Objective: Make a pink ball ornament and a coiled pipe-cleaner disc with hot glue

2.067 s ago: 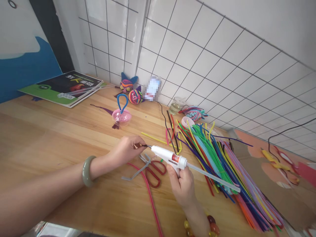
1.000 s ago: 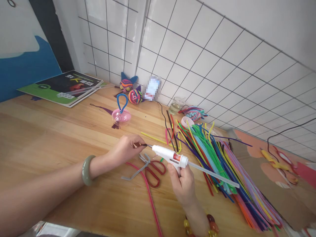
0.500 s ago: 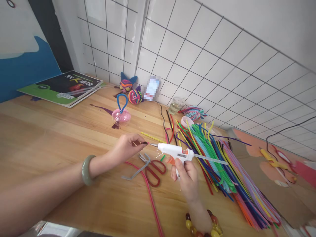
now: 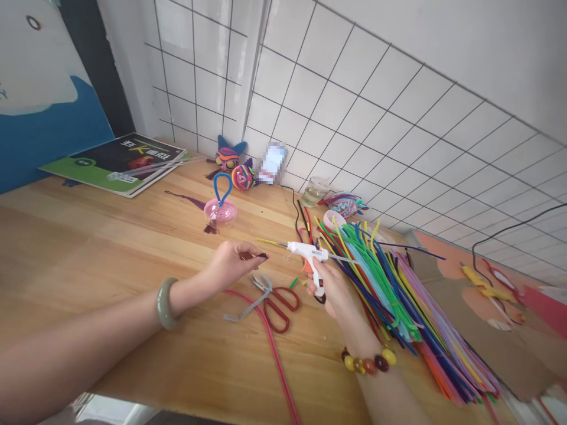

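A white hot glue gun (image 4: 305,252) with an orange trigger is gripped in my right hand (image 4: 328,284), its nozzle pointing left and a clear glue stick out of its back. My left hand (image 4: 237,260) pinches a small dark piece (image 4: 262,257) with a pinkish tip, held apart from the nozzle. Below the hands lie red-handled scissors (image 4: 280,310), with a bent grey-blue pipe cleaner (image 4: 248,307) across the blades. A long pink-red pipe cleaner (image 4: 272,354) runs down towards the table's near edge. Beyond my left hand sits a clear and pink ball (image 4: 220,211) with a blue loop.
Bundles of coloured pipe cleaners (image 4: 385,277) spread over the right side. Along the tiled wall stand striped balls (image 4: 243,175), a phone (image 4: 271,163), a glass jar (image 4: 314,192) and a pink-blue wrapped piece (image 4: 345,203). A book (image 4: 115,162) lies far left; a yellow glue gun (image 4: 487,286) lies far right.
The glue gun, whose nozzle was at the small dark piece, has moved away up and back with my right hand. My left hand keeps its pinch, nearly in place. The view has shifted slightly.
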A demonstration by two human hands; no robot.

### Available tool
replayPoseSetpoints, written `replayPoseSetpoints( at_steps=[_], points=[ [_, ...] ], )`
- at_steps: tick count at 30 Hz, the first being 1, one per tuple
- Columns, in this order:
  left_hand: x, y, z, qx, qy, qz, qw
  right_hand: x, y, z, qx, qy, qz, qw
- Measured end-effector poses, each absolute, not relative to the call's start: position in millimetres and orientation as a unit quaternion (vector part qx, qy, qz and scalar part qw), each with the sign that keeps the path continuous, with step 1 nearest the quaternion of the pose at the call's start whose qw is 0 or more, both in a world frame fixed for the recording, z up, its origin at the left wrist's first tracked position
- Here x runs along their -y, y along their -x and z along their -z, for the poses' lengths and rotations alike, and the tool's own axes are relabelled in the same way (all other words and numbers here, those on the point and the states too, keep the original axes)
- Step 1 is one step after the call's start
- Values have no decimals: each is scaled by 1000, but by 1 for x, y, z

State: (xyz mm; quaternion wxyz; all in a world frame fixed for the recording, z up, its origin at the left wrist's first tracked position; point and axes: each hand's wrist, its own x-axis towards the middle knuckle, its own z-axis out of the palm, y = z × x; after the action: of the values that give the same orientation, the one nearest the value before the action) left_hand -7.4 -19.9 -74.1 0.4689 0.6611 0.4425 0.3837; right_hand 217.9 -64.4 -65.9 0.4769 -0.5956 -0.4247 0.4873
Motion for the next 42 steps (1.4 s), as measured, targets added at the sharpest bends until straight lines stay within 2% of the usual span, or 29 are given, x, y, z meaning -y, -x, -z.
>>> replayPoseSetpoints(
  at_steps=[5,11,16,18,19,24,27,30,35,37,42],
  points=[
    [25,8,69,-416,-678,-426,432,42,-210,68,537,625,-459,332],
    [26,9,67,-417,-677,-462,392,19,-201,82,581,666,-362,296],
    [23,11,63,-439,-640,-452,439,33,-195,69,629,687,-195,306],
    [21,11,61,-436,-620,-458,465,49,-187,61,699,659,-12,277],
    [21,11,60,-433,-609,-464,476,57,-182,59,719,646,31,255],
    [19,10,61,-427,-576,-481,505,82,-154,64,739,659,-14,141],
    [19,10,61,-433,-578,-463,513,80,-146,70,716,688,-45,110],
    [20,9,60,-437,-576,-450,525,76,-146,73,713,679,-95,146],
    [24,9,58,-415,-584,-415,561,78,-156,74,669,614,-273,316],
    [25,8,60,-400,-584,-399,583,81,-160,71,642,598,-307,369],
    [28,4,64,-378,-569,-365,632,84,-168,58,672,565,-172,447]
  ],
)
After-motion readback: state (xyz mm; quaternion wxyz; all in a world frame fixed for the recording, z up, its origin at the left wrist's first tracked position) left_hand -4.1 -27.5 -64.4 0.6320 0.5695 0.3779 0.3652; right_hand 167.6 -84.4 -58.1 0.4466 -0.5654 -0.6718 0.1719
